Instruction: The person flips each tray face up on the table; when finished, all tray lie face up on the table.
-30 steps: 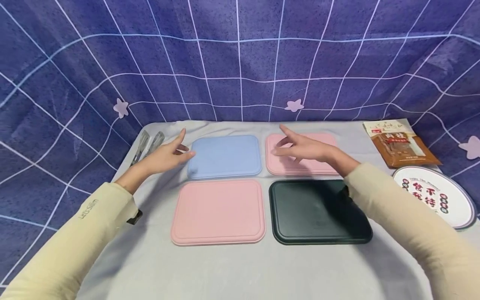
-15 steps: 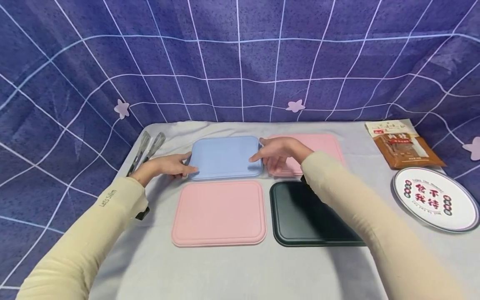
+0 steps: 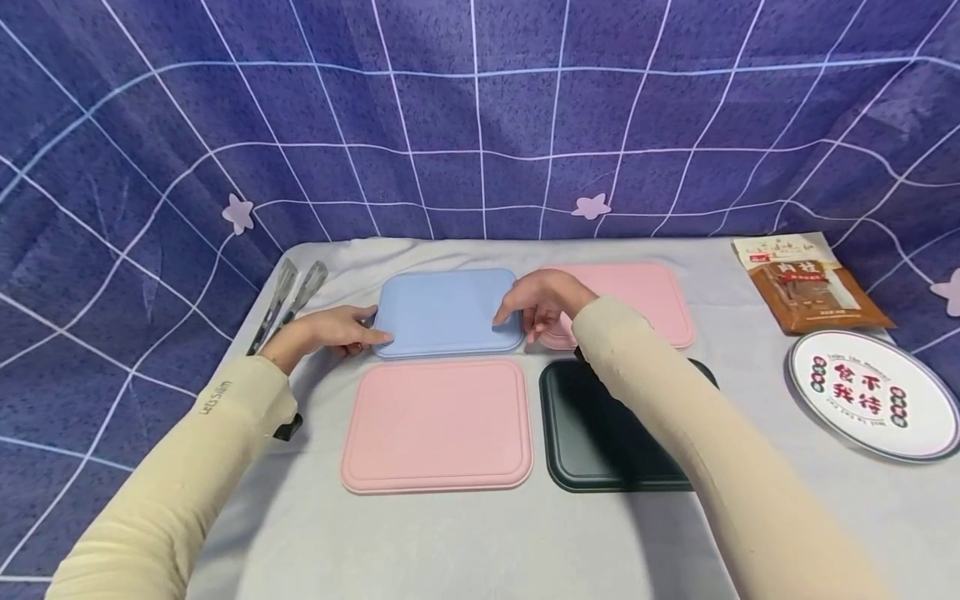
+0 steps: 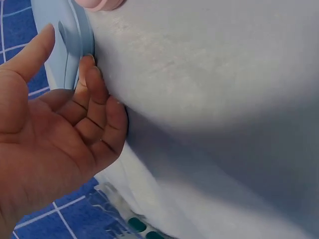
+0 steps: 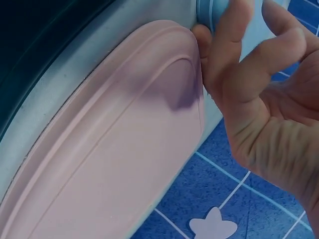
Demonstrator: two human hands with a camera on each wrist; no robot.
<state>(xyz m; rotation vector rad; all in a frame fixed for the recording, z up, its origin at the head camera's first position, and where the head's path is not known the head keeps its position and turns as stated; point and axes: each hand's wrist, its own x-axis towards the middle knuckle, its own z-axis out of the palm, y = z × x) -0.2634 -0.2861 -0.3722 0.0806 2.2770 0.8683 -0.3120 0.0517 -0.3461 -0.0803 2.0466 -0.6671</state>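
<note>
A flat blue rectangular board (image 3: 446, 310) with rounded corners lies at the back left of the cloth-covered table. My left hand (image 3: 337, 327) is at its left end, thumb over the top and fingers curled against the side edge. In the left wrist view those fingers (image 4: 94, 99) bend by the blue rim. At the board's other end, my right hand (image 3: 546, 296) reaches its thumb over the top while the curled fingers sit at the right edge. Part of that grip is hidden in the head view. The right wrist view has a fingertip against the blue edge (image 5: 204, 11).
A pink board (image 3: 637, 300) lies close to the right of the blue one. Nearer are another pink board (image 3: 437, 425) and a dark green board (image 3: 592, 442). Metal tongs (image 3: 288, 300) rest at far left. A brown food packet (image 3: 813, 287) and oval plate (image 3: 873, 396) are on the right.
Both hands have come down from above the table to the two ends of the blue board. The right hand moved left from over the rear pink board. The board is nearly in place.
</note>
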